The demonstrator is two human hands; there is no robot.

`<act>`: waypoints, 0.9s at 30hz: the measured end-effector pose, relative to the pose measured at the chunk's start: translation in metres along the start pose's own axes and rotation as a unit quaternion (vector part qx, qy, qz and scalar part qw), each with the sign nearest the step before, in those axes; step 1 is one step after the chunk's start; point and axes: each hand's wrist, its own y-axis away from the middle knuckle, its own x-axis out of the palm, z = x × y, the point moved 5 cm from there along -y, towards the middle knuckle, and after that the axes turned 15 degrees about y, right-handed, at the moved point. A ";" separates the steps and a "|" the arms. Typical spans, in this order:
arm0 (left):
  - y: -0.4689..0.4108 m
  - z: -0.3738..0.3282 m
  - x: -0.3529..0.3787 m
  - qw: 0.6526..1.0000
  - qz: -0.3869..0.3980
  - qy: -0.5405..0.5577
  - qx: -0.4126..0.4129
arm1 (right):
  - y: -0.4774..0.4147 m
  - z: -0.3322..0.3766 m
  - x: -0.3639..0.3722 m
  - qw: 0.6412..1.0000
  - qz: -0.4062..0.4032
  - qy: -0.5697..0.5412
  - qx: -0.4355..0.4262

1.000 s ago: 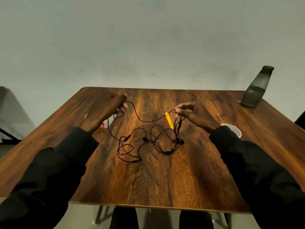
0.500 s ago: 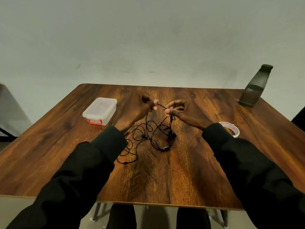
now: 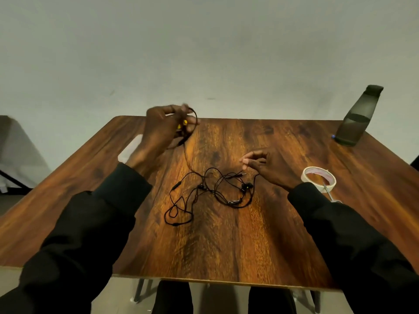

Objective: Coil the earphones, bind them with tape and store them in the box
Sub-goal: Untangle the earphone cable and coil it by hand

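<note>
The left hand [image 3: 163,130] is raised over the tabletop's [image 3: 226,245] far-left corner, grasping the earphones' [image 3: 210,191] cable; the rest lies tangled mid-table. The right hand [image 3: 267,168] hovers released. The box [image 3: 129,148] is mostly hidden, contents unseen. Tape [image 3: 318,177] sits right.

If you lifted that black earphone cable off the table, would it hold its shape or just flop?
Probably flop: the earphone cable lies in loose, crossing loops on the table. It likely snags too, since strands overlap. It seems light: the strand rising to the left hand hangs thin and slack.
</note>
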 end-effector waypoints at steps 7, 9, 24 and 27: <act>0.011 0.021 0.014 0.998 0.061 -0.020 -0.015 | -0.008 0.046 0.008 0.999 -0.050 0.003 -0.002; 0.015 0.021 0.020 0.997 0.071 -0.029 -0.012 | -0.011 0.060 0.013 1.000 -0.012 -0.019 -0.017; 0.055 0.054 0.018 0.982 0.151 -0.046 -0.101 | -0.018 0.071 0.015 0.902 0.076 -0.416 0.087; 0.063 0.055 0.025 0.974 0.167 -0.144 -0.043 | -0.017 0.073 0.018 0.849 0.112 -0.507 0.099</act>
